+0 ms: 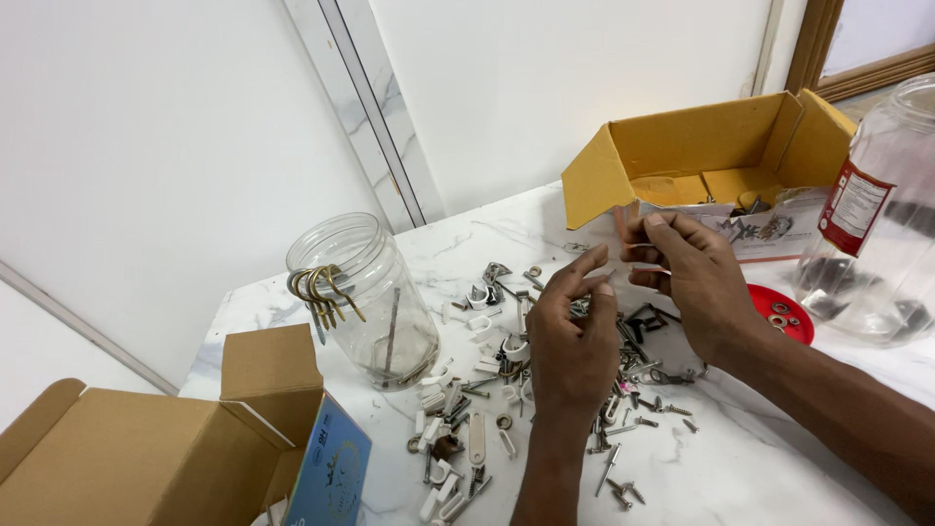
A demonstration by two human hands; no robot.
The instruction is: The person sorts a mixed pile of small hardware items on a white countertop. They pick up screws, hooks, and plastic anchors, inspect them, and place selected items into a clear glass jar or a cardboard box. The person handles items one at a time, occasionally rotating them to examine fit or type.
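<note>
Head view: we hold both hands up over a heap of small hardware on a white marble table point(740, 477).

Our left hand point(573, 336) hovers above the heap of screws and white cable clips point(506, 399), its fingertips drawn together in a pinch; whether anything sits in that pinch we cannot tell. Our right hand point(693, 278) is just beside it, fingers curled round a thin, pale piece that is too small to name. Left of the heap stands a clear jar point(365, 302) with brass hooks point(319, 290) hung over its rim. A yellow cardboard box point(701, 156) lies open behind the hands. A red lid point(791, 317) holding washers sits to the right, beside a large clear plastic jar point(877, 224). A brown cardboard box point(146, 458) stands open at the near left.
</note>
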